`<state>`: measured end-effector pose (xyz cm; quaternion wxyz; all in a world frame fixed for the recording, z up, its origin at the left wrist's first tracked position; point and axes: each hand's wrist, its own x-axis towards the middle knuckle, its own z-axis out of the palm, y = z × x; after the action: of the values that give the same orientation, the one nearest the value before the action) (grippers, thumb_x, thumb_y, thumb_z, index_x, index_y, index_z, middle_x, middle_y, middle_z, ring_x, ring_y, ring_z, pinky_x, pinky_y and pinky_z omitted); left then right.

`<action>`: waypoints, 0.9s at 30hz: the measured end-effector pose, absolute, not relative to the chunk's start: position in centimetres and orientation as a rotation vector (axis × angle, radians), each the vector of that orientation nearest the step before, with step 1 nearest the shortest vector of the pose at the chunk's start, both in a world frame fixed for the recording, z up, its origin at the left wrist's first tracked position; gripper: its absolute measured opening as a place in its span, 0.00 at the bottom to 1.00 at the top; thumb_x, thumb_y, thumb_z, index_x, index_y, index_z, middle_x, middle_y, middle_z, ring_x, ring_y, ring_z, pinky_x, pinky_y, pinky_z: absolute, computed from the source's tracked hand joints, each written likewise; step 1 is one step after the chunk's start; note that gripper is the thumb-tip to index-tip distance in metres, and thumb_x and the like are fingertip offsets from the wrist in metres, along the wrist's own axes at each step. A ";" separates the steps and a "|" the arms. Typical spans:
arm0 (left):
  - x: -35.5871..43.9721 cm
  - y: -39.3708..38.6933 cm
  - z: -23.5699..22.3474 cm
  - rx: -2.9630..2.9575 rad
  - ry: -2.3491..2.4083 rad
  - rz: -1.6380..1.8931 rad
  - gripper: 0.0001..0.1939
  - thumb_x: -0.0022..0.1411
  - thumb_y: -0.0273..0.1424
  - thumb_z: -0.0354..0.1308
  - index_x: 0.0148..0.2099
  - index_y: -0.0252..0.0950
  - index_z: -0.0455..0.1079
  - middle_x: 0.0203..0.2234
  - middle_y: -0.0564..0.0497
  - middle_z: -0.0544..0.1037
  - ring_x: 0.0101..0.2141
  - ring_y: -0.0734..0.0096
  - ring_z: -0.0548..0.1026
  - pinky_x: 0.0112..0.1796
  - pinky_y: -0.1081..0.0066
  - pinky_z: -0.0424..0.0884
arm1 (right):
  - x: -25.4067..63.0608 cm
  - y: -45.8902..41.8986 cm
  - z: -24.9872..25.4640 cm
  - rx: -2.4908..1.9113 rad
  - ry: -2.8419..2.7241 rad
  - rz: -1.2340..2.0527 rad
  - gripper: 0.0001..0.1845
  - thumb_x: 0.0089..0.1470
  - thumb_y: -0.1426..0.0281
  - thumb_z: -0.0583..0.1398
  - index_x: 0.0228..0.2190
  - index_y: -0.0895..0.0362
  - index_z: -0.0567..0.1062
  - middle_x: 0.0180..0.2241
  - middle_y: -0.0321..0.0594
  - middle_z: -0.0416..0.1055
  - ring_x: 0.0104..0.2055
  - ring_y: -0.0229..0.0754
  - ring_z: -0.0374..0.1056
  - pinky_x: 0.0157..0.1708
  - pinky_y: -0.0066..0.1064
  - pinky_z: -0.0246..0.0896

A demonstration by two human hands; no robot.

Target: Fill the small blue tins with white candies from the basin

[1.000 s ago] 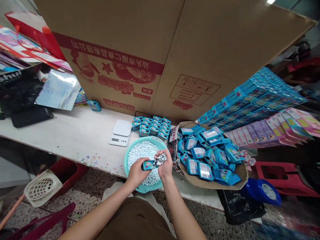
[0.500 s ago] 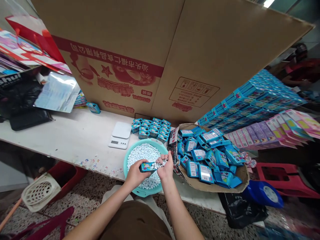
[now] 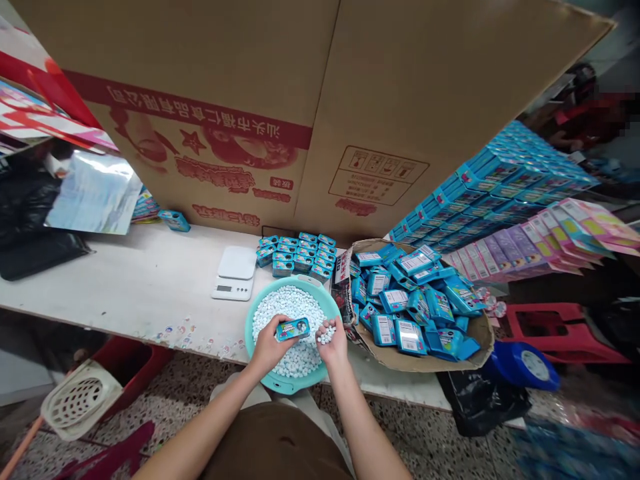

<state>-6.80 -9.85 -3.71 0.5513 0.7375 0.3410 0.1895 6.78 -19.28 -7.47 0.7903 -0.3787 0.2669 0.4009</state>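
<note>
My left hand [image 3: 267,347] grips a small blue candy box [image 3: 293,329] over a teal bowl [image 3: 260,310] full of small white candies [image 3: 290,308]. My right hand [image 3: 333,341] is cupped beside the box with a few white candies lying in its palm. Both hands hover above the bowl's near side, a small gap between the box and the right hand.
A white scale [image 3: 233,273] and rows of small blue boxes [image 3: 300,254] stand behind the bowl. To the right a cardboard tray [image 3: 430,363] holds a heap of blue boxes. A big carton [image 3: 310,100] walls the back. Stacked blue and pink packs [image 3: 510,193] rise at right.
My right hand has drawn away from the box's end and opened into a cup holding fewer candies. The box in my left hand has tilted up. The view shifted slightly.
</note>
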 end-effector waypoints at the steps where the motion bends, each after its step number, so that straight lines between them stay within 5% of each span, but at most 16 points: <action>1: -6.7 -9.9 -3.8 1.731 0.772 0.448 0.16 0.48 0.29 0.63 0.40 0.38 0.67 0.38 0.51 0.75 0.42 0.63 0.73 0.44 0.65 0.67 | 6.8 -19.4 -7.4 -0.813 0.571 0.863 0.14 0.51 0.64 0.56 0.21 0.54 0.57 0.15 0.25 0.58 0.13 0.28 0.54 0.14 0.19 0.52; 14: -6.7 -8.9 -1.5 1.756 0.772 0.496 0.16 0.51 0.31 0.62 0.43 0.39 0.67 0.41 0.49 0.75 0.45 0.63 0.72 0.47 0.63 0.67 | 6.5 -20.4 -8.9 -1.017 0.474 0.765 0.13 0.47 0.60 0.59 0.23 0.54 0.62 0.17 0.27 0.64 0.18 0.32 0.62 0.17 0.23 0.58; 23: -8.7 -6.5 -1.3 1.896 0.869 0.417 0.15 0.51 0.33 0.61 0.43 0.40 0.67 0.40 0.50 0.75 0.43 0.63 0.73 0.44 0.66 0.68 | 5.0 -19.7 -10.1 -1.614 0.041 0.749 0.20 0.44 0.51 0.60 0.25 0.56 0.76 0.30 0.38 0.74 0.32 0.41 0.69 0.34 0.32 0.65; 27: -8.9 -4.1 -0.8 1.992 1.057 0.556 0.17 0.50 0.37 0.62 0.42 0.39 0.68 0.38 0.49 0.75 0.42 0.61 0.73 0.44 0.64 0.68 | 4.3 -20.3 -10.9 -1.851 -0.392 0.620 0.17 0.49 0.55 0.58 0.24 0.54 0.78 0.36 0.42 0.76 0.45 0.47 0.67 0.52 0.43 0.56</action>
<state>-8.88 -4.09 -0.82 0.3980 0.7868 0.4175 0.2196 4.31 -20.26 -10.91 0.5439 -0.7801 -0.1654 0.2612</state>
